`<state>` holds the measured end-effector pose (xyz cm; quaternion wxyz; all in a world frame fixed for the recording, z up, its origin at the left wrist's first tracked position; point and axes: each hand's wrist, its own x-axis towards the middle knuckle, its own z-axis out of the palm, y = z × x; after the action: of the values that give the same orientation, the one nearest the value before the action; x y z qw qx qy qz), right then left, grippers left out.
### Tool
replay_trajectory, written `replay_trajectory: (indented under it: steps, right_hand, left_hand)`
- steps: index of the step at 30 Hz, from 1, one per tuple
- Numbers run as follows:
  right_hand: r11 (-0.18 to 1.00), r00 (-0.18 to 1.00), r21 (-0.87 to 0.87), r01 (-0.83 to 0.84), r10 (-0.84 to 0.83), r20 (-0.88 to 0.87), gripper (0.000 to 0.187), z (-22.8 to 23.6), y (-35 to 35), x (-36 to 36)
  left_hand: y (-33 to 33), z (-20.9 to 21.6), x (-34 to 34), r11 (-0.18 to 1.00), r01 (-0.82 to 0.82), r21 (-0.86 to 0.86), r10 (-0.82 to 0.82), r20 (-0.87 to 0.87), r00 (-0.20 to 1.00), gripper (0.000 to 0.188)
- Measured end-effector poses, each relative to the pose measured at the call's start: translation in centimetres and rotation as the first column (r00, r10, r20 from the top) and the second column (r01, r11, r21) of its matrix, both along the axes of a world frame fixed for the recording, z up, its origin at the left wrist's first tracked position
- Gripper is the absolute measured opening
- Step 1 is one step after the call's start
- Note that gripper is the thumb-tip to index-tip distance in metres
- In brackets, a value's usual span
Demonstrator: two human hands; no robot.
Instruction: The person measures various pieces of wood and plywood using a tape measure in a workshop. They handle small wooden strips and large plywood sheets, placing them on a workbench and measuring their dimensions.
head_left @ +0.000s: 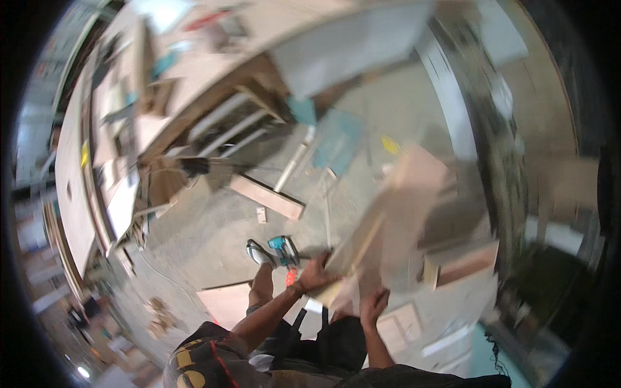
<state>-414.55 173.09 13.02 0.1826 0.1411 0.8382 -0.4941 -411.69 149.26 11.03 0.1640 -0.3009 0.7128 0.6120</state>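
Observation:
I hold a long wooden board piece (394,213) up in front of me, tilted away to the far right. Motion blurs it, and a pale edge runs along its length. My left hand (315,274) is closed on its left edge, close to the near end. At the lower right of the same piece, my right hand (374,306) has its fingers curled in against it. On the floor beyond my left hand lies a teal nail gun (282,247) with an orange fitting (291,277) at its near end, beside my shoe (260,252).
A plywood-topped workbench (259,32) with scattered offcuts spans the far left. On the floor are a wooden plank (266,196), a small block (261,215) and a teal sheet (337,139). An open wooden box (462,265) stands to the right. A thin hose (165,275) trails at left.

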Motion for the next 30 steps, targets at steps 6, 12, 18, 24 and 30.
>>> replay_trajectory:
  steps: [6, 12, 18, 24, 30]
  right_hand:
    - [0.994, 0.978, -0.102, 0.044, -0.064, -0.201, 0.066, 11.9, -5.0, 5.3]
    - [0.912, 0.771, -0.030, -0.409, 0.328, -0.545, 0.062, 23.3, -20.1, 5.5]
    - [0.744, 0.684, -0.194, -0.640, 0.436, -0.585, 0.051, 29.8, -43.5, 11.6]
    - [0.551, 0.338, 0.313, -0.774, 0.777, -0.531, 0.058, 34.9, -66.3, 21.1]
    - [0.159, -0.033, 0.557, -0.815, 0.947, -0.319, 0.065, 35.1, -88.0, 31.2]
  left_hand:
    - [-11.8, 19.0, 13.0, 0.993, -0.031, 0.116, 0.056, -0.211, 0.976, 0.082]
    - [-21.1, 30.7, 29.9, 0.865, -0.456, 0.209, 0.502, -0.385, 0.775, 0.077]
    - [-27.7, 35.7, 47.9, 0.500, -0.855, 0.136, 0.804, -0.441, 0.399, 0.065]
    - [-26.8, 34.5, 62.5, -0.112, -0.985, 0.134, 0.870, -0.465, -0.163, 0.055]
    - [-23.9, 34.1, 68.6, -0.571, -0.814, -0.107, 0.761, -0.443, -0.474, 0.062]
